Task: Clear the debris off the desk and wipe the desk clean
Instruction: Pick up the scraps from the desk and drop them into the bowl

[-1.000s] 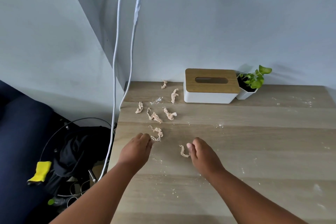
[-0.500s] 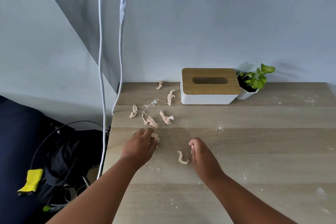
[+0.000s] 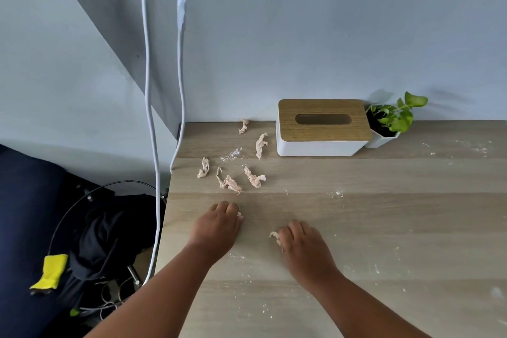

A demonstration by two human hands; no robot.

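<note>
The left hand (image 3: 216, 226) and the right hand (image 3: 301, 244) each curl round a paper scrap on the desk (image 3: 384, 214) well in front of the tissue box (image 3: 321, 129), but five scraps (image 3: 229, 182) and white crumbs (image 3: 231, 153) left of that box still wait, so cleaning has only begun.

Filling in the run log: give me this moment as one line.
phase: gathering scraps | left hand: pinching paper scrap | right hand: pinching second scrap | five scraps loose on desk | wiping: not begun
</note>
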